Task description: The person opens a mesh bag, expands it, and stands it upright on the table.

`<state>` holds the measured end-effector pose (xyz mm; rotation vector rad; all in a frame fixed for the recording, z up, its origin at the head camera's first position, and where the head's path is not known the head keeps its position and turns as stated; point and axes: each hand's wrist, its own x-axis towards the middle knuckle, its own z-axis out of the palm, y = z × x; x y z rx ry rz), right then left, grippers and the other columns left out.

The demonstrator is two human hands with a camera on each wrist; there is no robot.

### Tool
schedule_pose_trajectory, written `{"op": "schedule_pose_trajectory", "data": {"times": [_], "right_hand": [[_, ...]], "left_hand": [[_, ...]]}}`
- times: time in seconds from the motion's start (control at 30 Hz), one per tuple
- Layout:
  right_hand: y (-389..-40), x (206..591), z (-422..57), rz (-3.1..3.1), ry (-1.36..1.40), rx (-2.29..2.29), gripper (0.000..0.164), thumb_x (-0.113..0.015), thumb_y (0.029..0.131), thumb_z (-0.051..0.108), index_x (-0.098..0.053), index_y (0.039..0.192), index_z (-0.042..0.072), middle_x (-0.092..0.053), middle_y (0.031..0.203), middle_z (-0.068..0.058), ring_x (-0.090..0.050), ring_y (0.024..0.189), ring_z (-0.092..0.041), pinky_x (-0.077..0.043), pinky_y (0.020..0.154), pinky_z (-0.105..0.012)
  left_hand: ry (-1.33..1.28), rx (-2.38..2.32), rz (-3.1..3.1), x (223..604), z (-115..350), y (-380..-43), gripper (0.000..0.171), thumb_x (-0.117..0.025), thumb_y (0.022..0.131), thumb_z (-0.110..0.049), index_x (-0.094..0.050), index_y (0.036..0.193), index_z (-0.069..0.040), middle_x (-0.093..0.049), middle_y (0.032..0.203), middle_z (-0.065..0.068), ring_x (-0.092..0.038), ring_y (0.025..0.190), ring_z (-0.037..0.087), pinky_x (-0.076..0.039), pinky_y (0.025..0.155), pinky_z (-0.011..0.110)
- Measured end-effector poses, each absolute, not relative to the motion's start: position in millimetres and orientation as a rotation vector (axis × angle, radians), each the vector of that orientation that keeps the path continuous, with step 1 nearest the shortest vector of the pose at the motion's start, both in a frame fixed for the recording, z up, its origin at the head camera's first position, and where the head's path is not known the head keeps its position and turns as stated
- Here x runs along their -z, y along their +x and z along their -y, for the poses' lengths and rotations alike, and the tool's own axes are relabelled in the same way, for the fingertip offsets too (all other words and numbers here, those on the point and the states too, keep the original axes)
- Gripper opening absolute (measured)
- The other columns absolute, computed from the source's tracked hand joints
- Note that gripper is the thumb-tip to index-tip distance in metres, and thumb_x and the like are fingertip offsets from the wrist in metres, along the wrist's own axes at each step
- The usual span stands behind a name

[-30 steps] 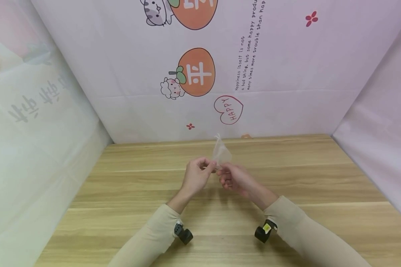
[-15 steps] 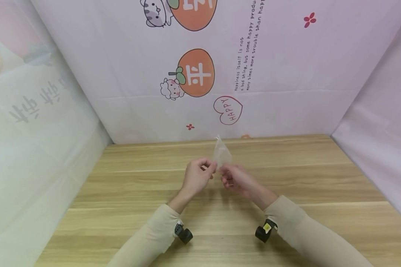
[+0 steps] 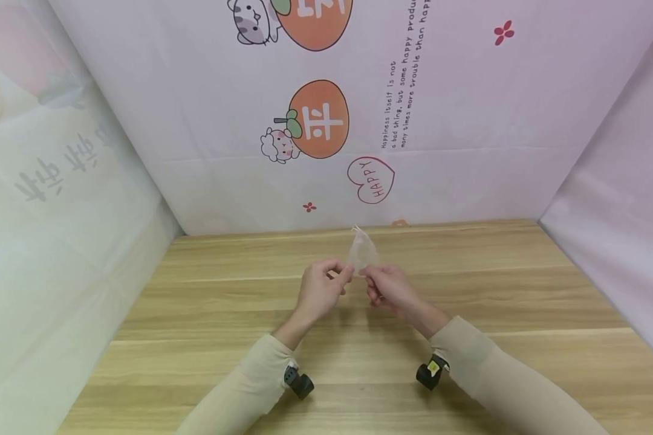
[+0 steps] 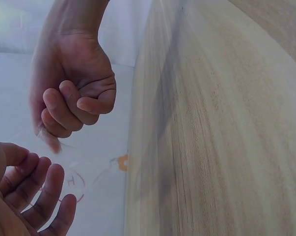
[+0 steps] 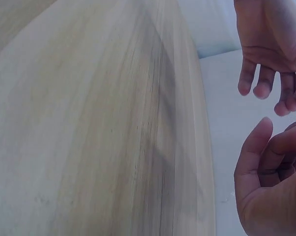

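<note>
A small sheer white drawstring bag point(image 3: 363, 249) is held up above the table in the head view, with thin strings at its pointed far end. My left hand point(image 3: 320, 289) pinches its near left edge between thumb and forefinger. At the near right edge, my right hand point(image 3: 396, 291) pinches it too, its other fingers curled inward. In the left wrist view the left hand point(image 4: 27, 194) shows at the lower left, below the right hand point(image 4: 76, 86). The right wrist view has the right hand point(image 5: 270, 184) under the left hand point(image 5: 273, 54); the bag can hardly be made out there.
Beneath both hands lies a wood-grain table point(image 3: 223, 338). A white printed cloth point(image 3: 441, 181) stands along its back edge, and more cloth hangs on the left and right sides. Small black cameras point(image 3: 299, 382) are strapped at both wrists.
The right hand has shifted slightly to the right along the bag's near edge. The bag's pointed tip has come a little lower and nearer, and the bag looks more spread. The left hand has barely moved.
</note>
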<state>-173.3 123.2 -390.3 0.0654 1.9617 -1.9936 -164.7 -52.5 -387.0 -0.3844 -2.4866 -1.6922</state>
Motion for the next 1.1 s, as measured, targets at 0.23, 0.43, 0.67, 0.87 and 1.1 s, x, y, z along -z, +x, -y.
{"op": "schedule_pose_trajectory", "data": {"times": [0.23, 0.43, 0.67, 0.87, 1.1], "right_hand": [[-174, 391, -128, -2.142, -0.006, 1.956, 0.023, -0.058, 0.096, 0.014, -0.061, 0.075, 0.005, -0.051, 0.054, 0.0, -0.049, 0.049, -0.01, -0.055, 0.052, -0.031], [-171, 392, -128, -2.399, -0.218, 1.742, 0.028, -0.06, 0.097, 0.014, -0.058, 0.072, 0.001, -0.053, 0.057, -0.004, -0.051, 0.052, -0.016, -0.055, 0.053, -0.035], [-165, 389, -124, -2.423, -0.298, 1.741, 0.038, -0.057, 0.103, 0.025, -0.059, 0.071, 0.005, -0.055, 0.056, -0.004, -0.053, 0.051, -0.017, -0.053, 0.052, -0.036], [-165, 389, -123, -2.429, -0.268, 1.735, 0.039, -0.059, 0.103, 0.027, -0.06, 0.073, 0.002, -0.057, 0.059, -0.005, -0.054, 0.053, -0.017, -0.056, 0.054, -0.041], [-172, 385, -131, -2.491, -0.209, 1.749, 0.037, -0.061, 0.1, 0.028, -0.059, 0.075, 0.001, -0.056, 0.058, -0.006, -0.052, 0.05, -0.018, -0.054, 0.049, -0.039]], "left_hand": [[-0.343, 1.682, 2.462, 386, 56, -164, 0.025, -0.068, 0.097, -0.022, -0.07, 0.076, -0.009, -0.068, 0.077, 0.003, -0.065, 0.058, 0.021, -0.044, 0.042, 0.024], [-0.375, 1.667, 2.466, 386, 55, -165, 0.025, -0.067, 0.098, -0.022, -0.071, 0.08, -0.006, -0.068, 0.077, 0.001, -0.065, 0.058, 0.026, -0.041, 0.04, 0.022], [-0.345, 1.653, 2.517, 388, 53, -166, 0.033, -0.07, 0.094, -0.04, -0.07, 0.078, -0.011, -0.065, 0.068, 0.0, -0.058, 0.051, 0.012, -0.043, 0.042, 0.024], [-0.347, 1.609, 2.564, 388, 52, -167, 0.02, -0.065, 0.093, -0.021, -0.073, 0.082, -0.007, -0.065, 0.067, -0.001, -0.058, 0.05, 0.012, -0.045, 0.042, 0.025], [-0.33, 1.593, 2.644, 385, 56, -168, 0.021, -0.06, 0.093, -0.018, -0.072, 0.084, -0.003, -0.067, 0.07, -0.001, -0.06, 0.053, 0.012, -0.045, 0.044, 0.024]]}}
